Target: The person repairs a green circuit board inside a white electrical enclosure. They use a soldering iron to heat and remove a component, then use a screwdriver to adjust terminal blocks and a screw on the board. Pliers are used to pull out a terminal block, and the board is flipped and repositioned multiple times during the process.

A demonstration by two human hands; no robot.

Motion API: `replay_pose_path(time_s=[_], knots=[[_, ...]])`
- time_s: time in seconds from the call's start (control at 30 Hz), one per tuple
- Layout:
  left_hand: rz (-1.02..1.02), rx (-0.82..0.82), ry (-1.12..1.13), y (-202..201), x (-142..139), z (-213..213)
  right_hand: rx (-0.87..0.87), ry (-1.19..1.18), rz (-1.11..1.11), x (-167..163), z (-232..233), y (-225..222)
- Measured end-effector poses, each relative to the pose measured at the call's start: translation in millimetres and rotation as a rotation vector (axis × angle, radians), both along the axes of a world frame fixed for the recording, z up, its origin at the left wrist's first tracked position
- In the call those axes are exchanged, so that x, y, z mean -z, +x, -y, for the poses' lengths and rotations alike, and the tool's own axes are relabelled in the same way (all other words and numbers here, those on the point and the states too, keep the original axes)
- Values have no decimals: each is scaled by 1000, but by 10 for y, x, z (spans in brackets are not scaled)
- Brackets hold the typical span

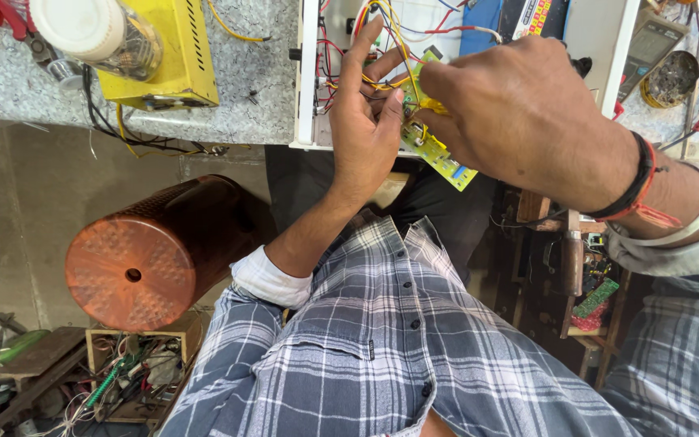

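At bench edge: left hand (366, 121) cradling green circuit board (438, 158), right hand (519, 113) apparently pinching yellow wires (382, 81); tugging risks snapping joints.

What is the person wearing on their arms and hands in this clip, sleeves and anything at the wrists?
Both hands are bare, no gloves. The left hand comes out of a blue-grey plaid sleeve rolled back to show a white lining. The right hand has a black-and-red thread band and a silver bangle at the wrist, with the same plaid sleeve behind.
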State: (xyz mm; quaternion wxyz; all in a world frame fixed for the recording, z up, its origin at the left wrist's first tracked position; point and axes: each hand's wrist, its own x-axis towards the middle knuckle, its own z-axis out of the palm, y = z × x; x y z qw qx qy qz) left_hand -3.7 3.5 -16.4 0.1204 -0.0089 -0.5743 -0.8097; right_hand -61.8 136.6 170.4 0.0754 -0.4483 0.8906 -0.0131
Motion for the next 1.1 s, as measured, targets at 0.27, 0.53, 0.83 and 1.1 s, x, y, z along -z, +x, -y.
replay_pose_path(time_s=[0.27,0.53,0.83,1.1], knots=[[-31,-15,9,3,-22,2,-93,-96,-42,-107,-27,-85],[-22,-17,-51,26,-77,15,-103,37,-72,-178,37,17],[34,-47,-114,49,-82,32,-114,-90,-77,-185,-36,108],[-129,-33,-7,13,-4,25,249,-613,192,-29,-575,61]])
